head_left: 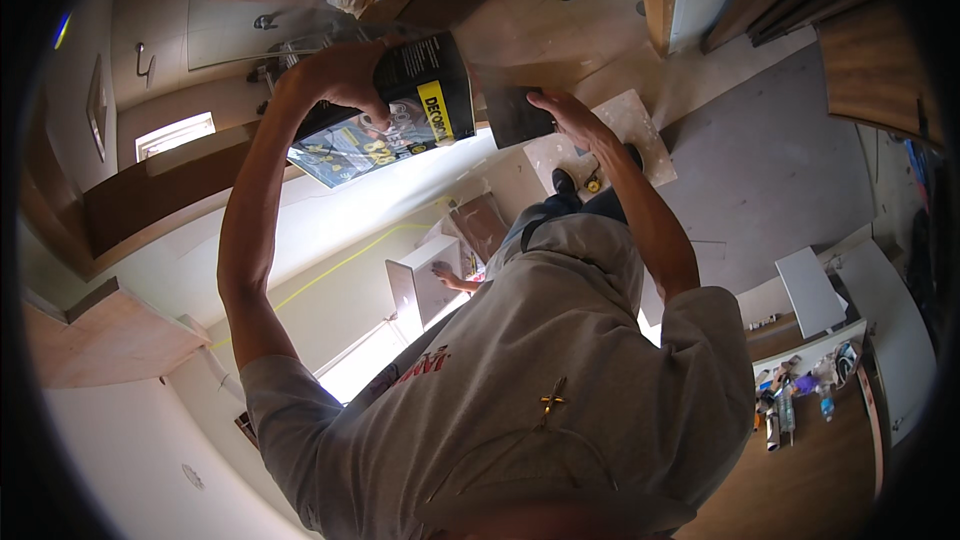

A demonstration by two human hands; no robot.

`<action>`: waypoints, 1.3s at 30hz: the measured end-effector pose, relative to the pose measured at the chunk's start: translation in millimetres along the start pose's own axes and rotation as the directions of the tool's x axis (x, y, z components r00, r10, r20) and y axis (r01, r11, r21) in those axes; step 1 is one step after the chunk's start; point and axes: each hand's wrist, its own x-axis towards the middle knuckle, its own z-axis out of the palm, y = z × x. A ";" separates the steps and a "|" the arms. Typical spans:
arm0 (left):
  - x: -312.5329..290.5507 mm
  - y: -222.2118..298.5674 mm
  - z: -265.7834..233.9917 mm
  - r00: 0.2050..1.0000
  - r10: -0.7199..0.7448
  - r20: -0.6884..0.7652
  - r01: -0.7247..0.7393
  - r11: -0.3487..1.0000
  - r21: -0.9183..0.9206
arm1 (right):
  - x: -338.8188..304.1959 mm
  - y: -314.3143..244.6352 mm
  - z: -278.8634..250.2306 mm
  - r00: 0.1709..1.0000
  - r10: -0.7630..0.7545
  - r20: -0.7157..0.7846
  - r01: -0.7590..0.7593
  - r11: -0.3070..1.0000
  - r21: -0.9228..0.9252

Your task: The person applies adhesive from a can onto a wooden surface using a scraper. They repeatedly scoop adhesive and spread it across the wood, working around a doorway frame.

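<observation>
Both arms stretched out over bare floor; open room beyond the hands, wooden boards point(870, 70) at the right rim, cluttered table point(810, 395) lower right, well apart. Left hand point(335, 75) clamped on top edge of a black-and-yellow booklet point(400, 115), tilted. Right hand point(565, 120) grips a small dark sheet point(515, 115) just beside the booklet's right edge; touching or not, cannot tell.

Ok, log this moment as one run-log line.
left hand: grips glossy black-and-yellow printed packet | right hand: holds dark flat square sheet | both raised, items side by side
</observation>
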 end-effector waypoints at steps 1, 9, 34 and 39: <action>0.1 0.2 -0.1 1.000 0.004 -0.004 -0.004 1.000 0.005 | -0.1 -1.2 0.2 1.000 0.003 -0.019 -0.004 1.000 -0.016; -1.9 3.3 -3.1 1.000 -0.016 0.020 0.016 1.000 -0.008 | -1.9 -3.9 1.9 0.999 0.044 0.017 -0.044 0.999 0.019; -11.6 8.0 -8.2 0.999 0.002 0.045 0.000 0.999 -0.043 | -9.5 -15.6 0.0 0.991 0.027 0.132 -0.034 0.998 0.054; -10.1 6.6 -6.5 1.000 0.006 0.009 -0.006 1.000 -0.029 | -0.2 -5.3 1.6 0.996 0.015 0.091 -0.019 0.999 0.041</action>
